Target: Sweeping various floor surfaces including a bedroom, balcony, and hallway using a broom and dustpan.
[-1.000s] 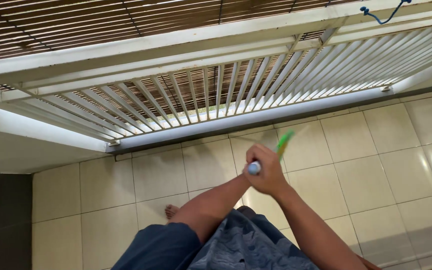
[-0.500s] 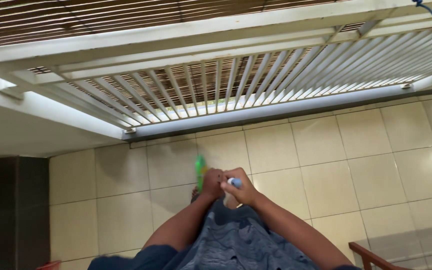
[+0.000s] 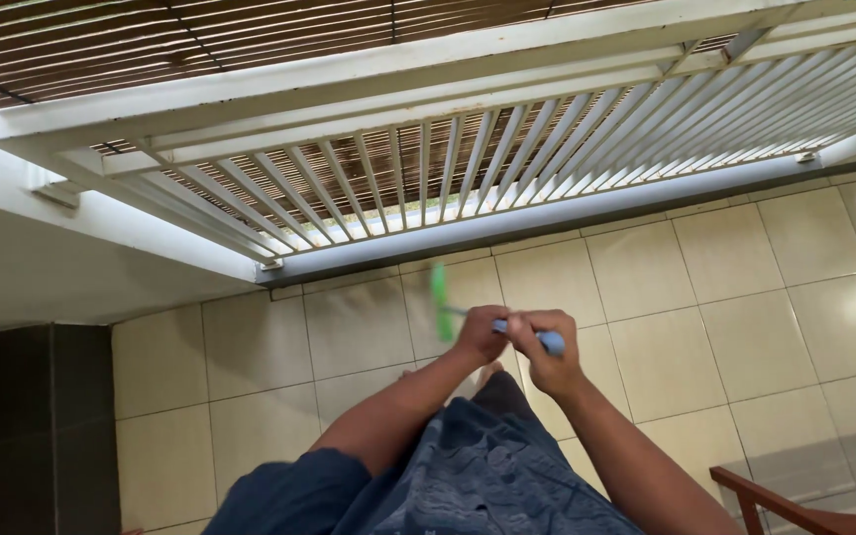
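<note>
White slatted railing (image 3: 468, 168) across top of view, brown blind behind it; cream tiled floor (image 3: 725, 297) below. Wooden chair arm (image 3: 795, 510) at lower right corner. Both forearms meet mid-frame over floor. Right hand (image 3: 545, 352) curled shut around blue handle (image 3: 550, 342) of small tool, long axis roughly level, running leftward. Left hand (image 3: 480, 335) closed at handle's other end, touching right hand. Blurred green head (image 3: 439, 293) stands upright just left of left hand, so left hand nearer it.
</note>
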